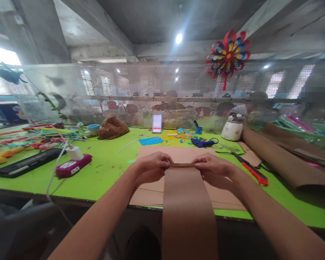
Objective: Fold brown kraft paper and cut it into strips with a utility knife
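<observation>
A long strip of brown paper [188, 206] hangs from my two hands over the front edge of the table. Its far end is folded over into a narrow band. My left hand [155, 164] pinches the left corner of that fold between thumb and fingers. At the right corner, my right hand [212, 166] is closed on the same strip in a like pinch. Under the hands lies a flat stack of light brown sheets [148, 193] on the green table. The lower end of the strip runs out of view at the bottom.
Right of the stack lie a red utility knife [256, 174] and a large brown paper roll [281, 159]. A blue glue gun [203, 143] and white bottle [232, 128] stand behind. On the left are a purple power strip [73, 166], a black case [29, 162] and a brown rock-like lump [113, 127].
</observation>
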Demonstrator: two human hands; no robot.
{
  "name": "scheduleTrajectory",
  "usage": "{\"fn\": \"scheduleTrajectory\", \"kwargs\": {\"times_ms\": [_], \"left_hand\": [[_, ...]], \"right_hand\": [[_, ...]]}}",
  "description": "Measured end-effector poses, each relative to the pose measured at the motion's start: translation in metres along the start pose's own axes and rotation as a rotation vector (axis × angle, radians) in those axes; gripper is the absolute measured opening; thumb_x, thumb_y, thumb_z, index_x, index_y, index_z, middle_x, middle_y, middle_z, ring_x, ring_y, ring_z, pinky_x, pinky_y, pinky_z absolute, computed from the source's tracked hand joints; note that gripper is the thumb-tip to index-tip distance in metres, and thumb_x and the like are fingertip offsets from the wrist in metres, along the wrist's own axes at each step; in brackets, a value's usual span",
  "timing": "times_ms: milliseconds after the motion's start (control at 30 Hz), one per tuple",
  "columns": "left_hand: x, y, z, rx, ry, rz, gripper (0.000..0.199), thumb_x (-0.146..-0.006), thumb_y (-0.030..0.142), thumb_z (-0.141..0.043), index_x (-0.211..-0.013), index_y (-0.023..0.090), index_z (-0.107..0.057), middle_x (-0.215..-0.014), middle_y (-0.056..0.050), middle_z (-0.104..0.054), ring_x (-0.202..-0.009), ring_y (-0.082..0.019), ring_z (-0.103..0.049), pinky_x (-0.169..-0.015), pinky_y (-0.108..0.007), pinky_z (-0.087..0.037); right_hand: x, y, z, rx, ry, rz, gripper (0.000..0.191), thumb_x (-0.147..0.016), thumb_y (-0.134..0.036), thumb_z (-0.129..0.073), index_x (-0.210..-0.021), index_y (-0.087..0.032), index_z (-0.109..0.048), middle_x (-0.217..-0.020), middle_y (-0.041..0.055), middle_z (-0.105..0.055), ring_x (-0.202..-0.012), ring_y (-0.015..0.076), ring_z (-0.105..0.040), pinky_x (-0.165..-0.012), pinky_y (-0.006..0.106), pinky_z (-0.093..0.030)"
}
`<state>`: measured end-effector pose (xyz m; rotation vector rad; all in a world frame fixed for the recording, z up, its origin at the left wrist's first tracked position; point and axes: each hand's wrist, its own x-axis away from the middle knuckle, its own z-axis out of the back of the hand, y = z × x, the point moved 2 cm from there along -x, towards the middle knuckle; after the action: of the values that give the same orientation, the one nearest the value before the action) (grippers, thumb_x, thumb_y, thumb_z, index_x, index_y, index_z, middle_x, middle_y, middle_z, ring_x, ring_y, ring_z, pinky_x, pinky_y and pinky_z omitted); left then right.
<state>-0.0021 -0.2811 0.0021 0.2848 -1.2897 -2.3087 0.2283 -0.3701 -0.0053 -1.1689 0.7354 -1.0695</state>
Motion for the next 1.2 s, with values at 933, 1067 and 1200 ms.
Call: {"fn": "scheduleTrajectory", "kwargs": {"times_ms": [933,1067,1200], "left_hand": [[-0.017,-0.015,-0.007,-0.246,0.219,-0.039,0.021,-0.069,0.030,-0.063,-0.077,0.012,-0.071,-0.071,-0.004,-0.065,-0.065,-0.015,-0.055,-0.060,-0.025,-0.041],[-0.019,-0.012,-0.012,-0.260,0.236,-0.036,0.020,-0.070,0.029,-0.062,-0.078,0.013,-0.069,-0.070,-0.003,-0.064,-0.065,-0.015,-0.056,-0.061,-0.025,-0.041],[-0.021,-0.006,-0.020,-0.285,0.254,-0.050,0.019,-0.071,0.030,-0.062,-0.078,0.013,-0.068,-0.073,-0.003,-0.064,-0.069,-0.015,-0.056,-0.063,-0.025,-0.041]], "right_hand": [[-0.027,0.026,0.001,0.392,0.252,0.195,0.016,-0.068,-0.028,-0.065,-0.061,-0.013,-0.066,-0.059,0.0005,-0.058,-0.057,0.0121,-0.050,-0.055,0.024,-0.036],[-0.031,0.022,-0.003,0.506,0.234,0.244,0.018,-0.073,-0.029,-0.063,-0.069,-0.013,-0.071,-0.065,0.0026,-0.062,-0.061,0.0130,-0.052,-0.057,0.025,-0.037],[-0.041,0.015,-0.015,0.606,0.220,0.287,0.015,-0.073,-0.028,-0.066,-0.073,-0.015,-0.073,-0.068,0.0030,-0.062,-0.063,0.0134,-0.053,-0.059,0.025,-0.037]]}}
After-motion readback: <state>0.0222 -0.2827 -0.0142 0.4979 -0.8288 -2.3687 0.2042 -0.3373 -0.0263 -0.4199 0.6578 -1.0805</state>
